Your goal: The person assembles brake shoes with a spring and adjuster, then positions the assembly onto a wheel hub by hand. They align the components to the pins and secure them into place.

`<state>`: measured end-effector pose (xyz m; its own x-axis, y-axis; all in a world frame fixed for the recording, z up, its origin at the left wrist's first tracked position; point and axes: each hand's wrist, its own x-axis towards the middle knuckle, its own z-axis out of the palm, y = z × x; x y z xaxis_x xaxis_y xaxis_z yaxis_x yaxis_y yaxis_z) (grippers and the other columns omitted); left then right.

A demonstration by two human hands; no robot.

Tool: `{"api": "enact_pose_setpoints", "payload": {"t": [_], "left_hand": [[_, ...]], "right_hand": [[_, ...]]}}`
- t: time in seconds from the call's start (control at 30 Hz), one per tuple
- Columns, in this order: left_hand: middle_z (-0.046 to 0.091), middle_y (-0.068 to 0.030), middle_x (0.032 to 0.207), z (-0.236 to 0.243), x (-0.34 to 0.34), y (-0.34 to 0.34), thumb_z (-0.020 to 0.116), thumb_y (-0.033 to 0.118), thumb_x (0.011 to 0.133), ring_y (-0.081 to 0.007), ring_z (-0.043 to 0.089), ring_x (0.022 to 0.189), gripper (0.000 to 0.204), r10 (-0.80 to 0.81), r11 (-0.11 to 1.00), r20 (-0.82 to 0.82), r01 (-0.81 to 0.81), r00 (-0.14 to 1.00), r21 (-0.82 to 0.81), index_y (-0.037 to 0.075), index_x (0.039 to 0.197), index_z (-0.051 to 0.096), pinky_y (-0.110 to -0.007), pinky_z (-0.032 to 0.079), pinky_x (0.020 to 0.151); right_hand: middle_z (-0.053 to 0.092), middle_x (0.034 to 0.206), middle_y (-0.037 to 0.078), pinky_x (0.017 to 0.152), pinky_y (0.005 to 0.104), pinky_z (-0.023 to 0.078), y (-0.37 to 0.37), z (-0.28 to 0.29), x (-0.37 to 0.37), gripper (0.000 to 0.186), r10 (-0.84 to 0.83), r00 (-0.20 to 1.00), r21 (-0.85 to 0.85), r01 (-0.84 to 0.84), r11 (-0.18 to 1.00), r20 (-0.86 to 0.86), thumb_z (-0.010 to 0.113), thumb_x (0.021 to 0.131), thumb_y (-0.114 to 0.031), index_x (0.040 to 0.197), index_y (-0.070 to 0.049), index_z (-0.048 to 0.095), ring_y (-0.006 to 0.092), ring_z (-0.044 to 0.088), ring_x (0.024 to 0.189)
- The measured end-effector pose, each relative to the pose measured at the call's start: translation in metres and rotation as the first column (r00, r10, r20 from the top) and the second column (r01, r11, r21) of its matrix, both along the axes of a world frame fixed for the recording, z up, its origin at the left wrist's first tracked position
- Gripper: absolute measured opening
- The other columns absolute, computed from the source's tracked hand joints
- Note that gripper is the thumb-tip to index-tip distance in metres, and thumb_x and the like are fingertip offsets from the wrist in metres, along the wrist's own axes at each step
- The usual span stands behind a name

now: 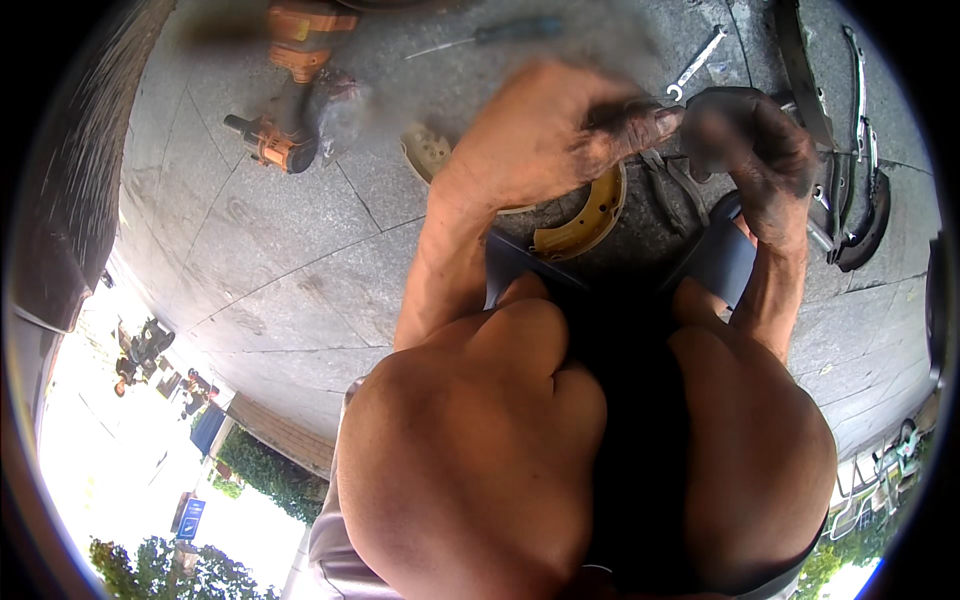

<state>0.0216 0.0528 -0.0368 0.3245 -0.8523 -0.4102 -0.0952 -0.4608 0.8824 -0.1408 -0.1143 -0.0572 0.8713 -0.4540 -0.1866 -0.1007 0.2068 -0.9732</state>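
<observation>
Both of my hands are raised close together above the paving, their fingers darkened with grease. My left hand [585,125] reaches in with its thumb and fingers pinched together; what lies between them, if anything, is hidden. Just to its right, my right hand [778,155] has its fingers curled around a dark, blurred shape that I cannot make out. Below the left hand lies a yellow curved brake shoe [590,225]. A paler brake shoe [427,150] shows partly behind the left wrist. Pliers [680,190] rest on the ground between the hands and my right foot.
An orange and black power tool [270,145] lies at left. A screwdriver [490,38] and a wrench [697,62] lie farther off. Dark curved parts [868,230] and long metal tools [858,90] are at right. My bent knees fill the lower middle. A dark vehicle panel [70,200] borders the left.
</observation>
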Motion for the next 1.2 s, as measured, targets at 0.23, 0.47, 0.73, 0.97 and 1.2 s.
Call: {"api": "enact_pose_setpoints", "payload": {"t": [0.23, 0.47, 0.73, 0.97, 1.2], "left_hand": [[0.075, -0.0074, 0.09, 0.0, -0.006, -0.001, 0.087, 0.031, 0.08, -0.013, 0.069, 0.083, 0.042, 0.133, 0.984, 0.097, -0.119, 0.986, -0.136, 0.001, 0.106, 0.076, -0.028, 0.055, 0.074], [0.075, -0.0073, 0.089, 0.0, -0.002, -0.001, 0.086, 0.03, 0.081, -0.0139, 0.069, 0.081, 0.039, 0.062, 0.996, -0.006, -0.062, 0.998, -0.067, 0.001, 0.106, 0.076, -0.029, 0.056, 0.074], [0.076, -0.0074, 0.091, -0.004, -0.006, 0.0, 0.089, 0.023, 0.079, -0.0139, 0.07, 0.083, 0.038, 0.141, 0.977, 0.171, -0.109, 0.975, -0.186, 0.002, 0.108, 0.076, -0.028, 0.056, 0.073], [0.076, -0.0083, 0.09, -0.009, -0.002, -0.001, 0.087, 0.023, 0.081, -0.0133, 0.071, 0.084, 0.038, -0.003, 0.998, 0.03, 0.005, 1.0, -0.065, 0.002, 0.11, 0.075, -0.027, 0.056, 0.074], [0.076, -0.0072, 0.089, -0.014, -0.006, 0.003, 0.087, 0.021, 0.081, -0.0124, 0.071, 0.085, 0.039, 0.144, 0.978, 0.108, -0.126, 0.984, -0.164, 0.002, 0.113, 0.075, -0.027, 0.056, 0.073]], "right_hand": [[0.073, 0.085, 0.004, 0.056, 0.019, 0.05, -0.001, 0.002, 0.002, 0.018, 0.019, 1.0, -0.004, -0.019, 1.0, -0.014, 0.076, 0.09, -0.008, 0.106, -0.001, 0.073, 0.0068, 0.064, 0.067], [0.073, 0.085, 0.004, 0.056, 0.0194, 0.049, 0.002, 0.0, 0.001, 0.018, -0.003, 1.0, 0.013, 0.004, 1.0, -0.003, 0.076, 0.09, -0.009, 0.106, -0.001, 0.073, 0.0063, 0.063, 0.066], [0.073, 0.085, 0.004, 0.056, 0.0197, 0.05, 0.002, 0.003, 0.003, 0.017, -0.001, 1.0, -0.036, 0.001, 0.999, -0.016, 0.076, 0.09, -0.009, 0.105, -0.001, 0.073, 0.0066, 0.063, 0.067], [0.072, 0.084, 0.004, 0.056, 0.0208, 0.051, 0.001, -0.002, 0.001, 0.017, 0.0, 1.0, 0.008, 0.0, 1.0, -0.015, 0.076, 0.091, -0.01, 0.105, -0.001, 0.074, 0.0079, 0.064, 0.067], [0.074, 0.085, 0.006, 0.059, 0.0235, 0.055, 0.004, -0.004, 0.002, 0.02, -0.022, 0.999, 0.001, 0.022, 1.0, -0.043, 0.075, 0.092, -0.012, 0.107, -0.001, 0.074, 0.0111, 0.067, 0.067]]}}
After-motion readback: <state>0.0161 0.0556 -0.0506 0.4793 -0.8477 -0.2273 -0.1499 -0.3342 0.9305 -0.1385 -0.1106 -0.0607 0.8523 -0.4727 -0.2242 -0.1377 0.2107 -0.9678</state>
